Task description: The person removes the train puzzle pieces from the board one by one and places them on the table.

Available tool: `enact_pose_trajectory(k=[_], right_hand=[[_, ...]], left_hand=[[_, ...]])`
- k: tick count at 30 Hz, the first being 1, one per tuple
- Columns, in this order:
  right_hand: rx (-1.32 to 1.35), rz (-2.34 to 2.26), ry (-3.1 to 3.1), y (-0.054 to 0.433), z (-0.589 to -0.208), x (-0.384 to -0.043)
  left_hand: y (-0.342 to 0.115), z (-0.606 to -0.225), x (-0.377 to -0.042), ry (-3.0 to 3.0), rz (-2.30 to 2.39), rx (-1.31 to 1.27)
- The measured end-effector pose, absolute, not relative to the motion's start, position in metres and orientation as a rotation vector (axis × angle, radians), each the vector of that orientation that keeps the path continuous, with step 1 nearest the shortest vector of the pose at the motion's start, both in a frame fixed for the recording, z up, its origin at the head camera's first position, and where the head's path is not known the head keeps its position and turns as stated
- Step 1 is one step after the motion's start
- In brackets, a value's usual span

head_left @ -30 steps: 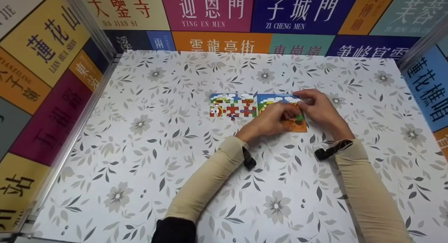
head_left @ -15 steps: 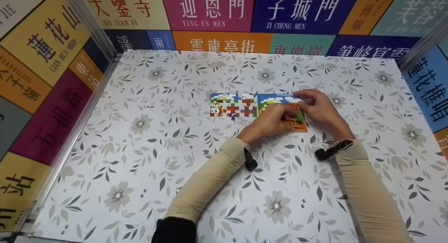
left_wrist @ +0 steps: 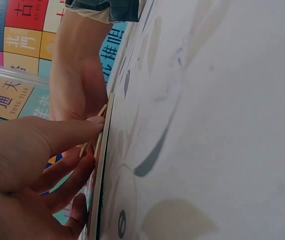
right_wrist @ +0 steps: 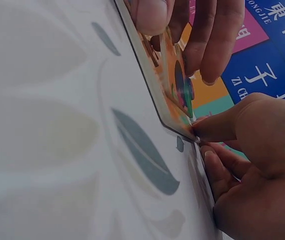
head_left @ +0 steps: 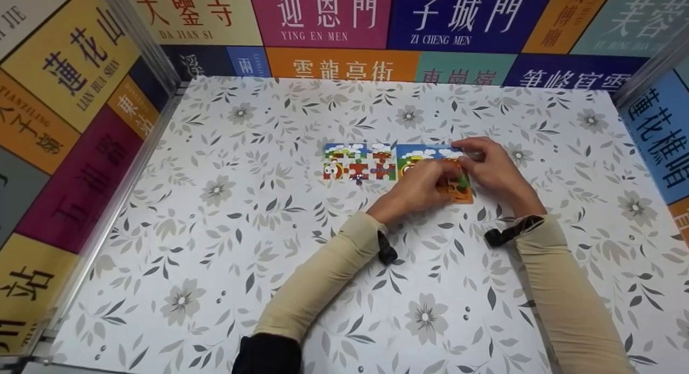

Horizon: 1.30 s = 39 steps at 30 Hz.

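A small picture puzzle board [head_left: 420, 150] lies flat on the table, with blue sky at its far side and orange ground at the near side. My left hand [head_left: 417, 188] reaches over its near part and covers the middle. In the right wrist view, the left thumb and fingers pinch a tilted puzzle piece [right_wrist: 168, 75], orange and green, at the board surface. My right hand [head_left: 492, 164] grips the board's far right corner, thumb and fingers at its edge. The left wrist view shows the board's thin edge [left_wrist: 102, 165] and the tilted piece's edge [left_wrist: 85, 149] between the left fingers.
Left of the board, several puzzle pieces [head_left: 358, 170] lie in a cluster, red, white, blue and green. The table [head_left: 269, 288] has a grey leaf and flower print. Panels with large characters [head_left: 323, 19] stand behind it and at both sides.
The left hand shifts very slightly to the right over the board, its fingers moving the piece a little. The right hand, the board and the cluster of pieces stay in place.
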State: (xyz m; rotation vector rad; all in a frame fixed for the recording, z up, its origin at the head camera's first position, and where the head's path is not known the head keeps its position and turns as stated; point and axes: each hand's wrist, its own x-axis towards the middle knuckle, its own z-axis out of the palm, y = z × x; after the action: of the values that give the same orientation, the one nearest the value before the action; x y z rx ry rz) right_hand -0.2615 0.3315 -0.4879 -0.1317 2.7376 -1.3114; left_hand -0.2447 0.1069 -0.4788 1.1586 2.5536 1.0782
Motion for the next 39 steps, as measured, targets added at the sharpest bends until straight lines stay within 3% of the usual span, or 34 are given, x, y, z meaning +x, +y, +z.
enact_pose_trajectory(k=[17,39], right_hand=[[-0.245,-1.268,2.8,0.335,-0.49,-0.263],[-0.137,-1.269,2.759,0.333,-0.489,-0.264]], left_hand=[[0.074,-0.465,-0.246,2.624,1.145,1.067],[0.003,-0.462,-0.247,2.651,1.265,1.024]])
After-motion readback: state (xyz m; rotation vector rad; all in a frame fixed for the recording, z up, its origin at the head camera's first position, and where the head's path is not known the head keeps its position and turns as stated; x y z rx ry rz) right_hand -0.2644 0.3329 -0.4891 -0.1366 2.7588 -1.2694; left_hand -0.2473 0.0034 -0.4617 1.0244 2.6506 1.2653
